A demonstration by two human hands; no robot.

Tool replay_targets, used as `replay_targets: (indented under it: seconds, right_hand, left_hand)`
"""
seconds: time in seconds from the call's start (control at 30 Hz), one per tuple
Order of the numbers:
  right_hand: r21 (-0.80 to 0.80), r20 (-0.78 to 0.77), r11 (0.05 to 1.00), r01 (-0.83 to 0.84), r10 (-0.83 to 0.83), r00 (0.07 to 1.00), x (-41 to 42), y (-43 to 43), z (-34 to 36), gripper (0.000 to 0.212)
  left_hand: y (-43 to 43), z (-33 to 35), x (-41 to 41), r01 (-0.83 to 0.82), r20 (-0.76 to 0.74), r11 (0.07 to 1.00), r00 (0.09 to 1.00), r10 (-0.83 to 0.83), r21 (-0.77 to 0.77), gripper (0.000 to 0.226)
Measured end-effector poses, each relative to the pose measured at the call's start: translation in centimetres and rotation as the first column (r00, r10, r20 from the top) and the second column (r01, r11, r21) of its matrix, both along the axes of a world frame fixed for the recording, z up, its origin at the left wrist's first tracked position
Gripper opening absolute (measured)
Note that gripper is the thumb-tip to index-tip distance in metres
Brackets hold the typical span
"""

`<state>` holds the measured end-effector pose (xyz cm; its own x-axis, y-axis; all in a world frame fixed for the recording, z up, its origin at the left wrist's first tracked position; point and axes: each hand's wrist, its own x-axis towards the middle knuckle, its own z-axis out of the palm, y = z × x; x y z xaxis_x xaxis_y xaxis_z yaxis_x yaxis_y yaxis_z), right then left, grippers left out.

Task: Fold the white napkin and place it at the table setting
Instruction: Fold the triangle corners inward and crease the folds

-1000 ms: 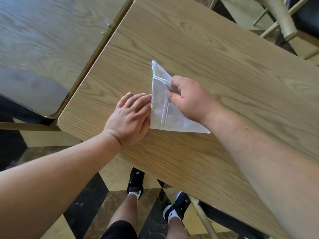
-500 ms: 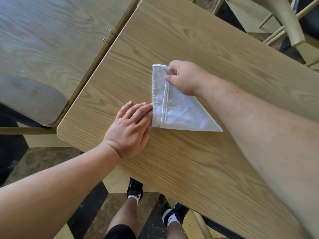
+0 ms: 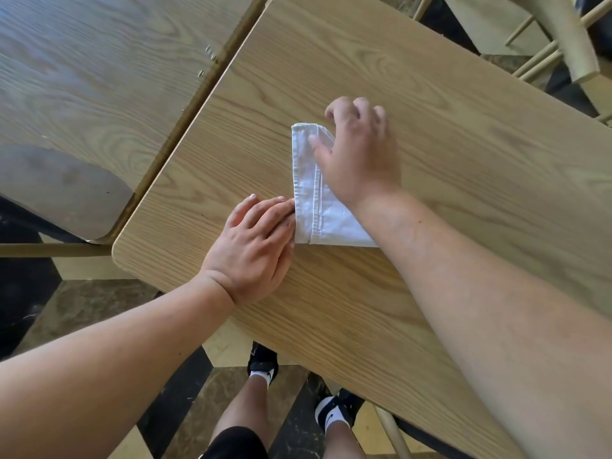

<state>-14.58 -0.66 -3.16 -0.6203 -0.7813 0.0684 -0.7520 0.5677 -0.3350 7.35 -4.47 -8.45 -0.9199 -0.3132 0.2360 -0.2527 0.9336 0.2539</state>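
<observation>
Head view: the folded white napkin (image 3: 308, 193) lies flat on the counter (image 3: 463, 127). The left hand (image 3: 255, 250), fingers straight, touches the napkin's left edge. The right hand (image 3: 357, 154), fingers loosely spread, rests over its right side, gripping nothing.

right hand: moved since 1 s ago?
Yes. Judged against the table and its rounded near corner, the right hand has gone away from the person, from the middle of the napkin to its far end.
</observation>
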Motion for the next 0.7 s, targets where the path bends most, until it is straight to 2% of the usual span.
replay_targets:
  seconds: [0.07,0.17,0.27,0.33,0.43,0.5,0.6,0.7]
  right_hand:
    - [-0.186,0.001,0.981,0.048,-0.049,0.999,1.7,1.9,-0.2,0.029]
    - [-0.231,0.033,0.971,0.063,-0.056,0.998,4.6,5.5,-1.0,0.029]
    - [-0.189,0.075,0.982,0.002,0.012,0.997,6.9,8.3,-2.2,0.036]
    - [-0.123,0.099,0.992,-0.037,0.049,0.994,8.0,9.2,-3.1,0.047]
    - [0.020,0.121,0.994,-0.103,0.100,0.988,8.8,10.0,-4.4,0.058]
    - [0.062,0.096,0.989,-0.134,0.128,0.987,8.8,10.4,-5.2,0.060]
    - [0.102,0.040,0.983,-0.152,0.148,0.988,8.7,10.6,-5.8,0.062]
    - [0.162,-0.002,0.974,-0.158,0.160,0.987,8.5,11.1,-6.0,0.065]
  left_hand:
    - [0.0,0.1,0.0,-0.001,0.008,1.000,1.000,0.001,0.008,0.037]
    - [0.1,0.2,0.0,-0.002,0.015,1.000,1.000,0.002,0.020,0.035]
    - [0.2,0.2,-0.1,-0.025,0.002,0.998,1.000,0.025,0.054,0.024]
    - [0.4,0.1,0.1,-0.044,0.001,0.995,0.999,0.044,0.093,0.024]
    - [0.5,0.0,0.3,-0.102,-0.015,0.990,0.994,0.104,0.093,0.034]
    - [0.7,0.0,0.3,-0.046,-0.021,0.995,0.999,0.048,0.087,0.048]
    - [0.5,0.2,0.1,0.094,0.076,0.992,0.992,-0.100,0.082,0.065]
    - [0.3,0.4,-0.2,0.083,0.148,0.993,0.984,-0.096,0.089,0.067]
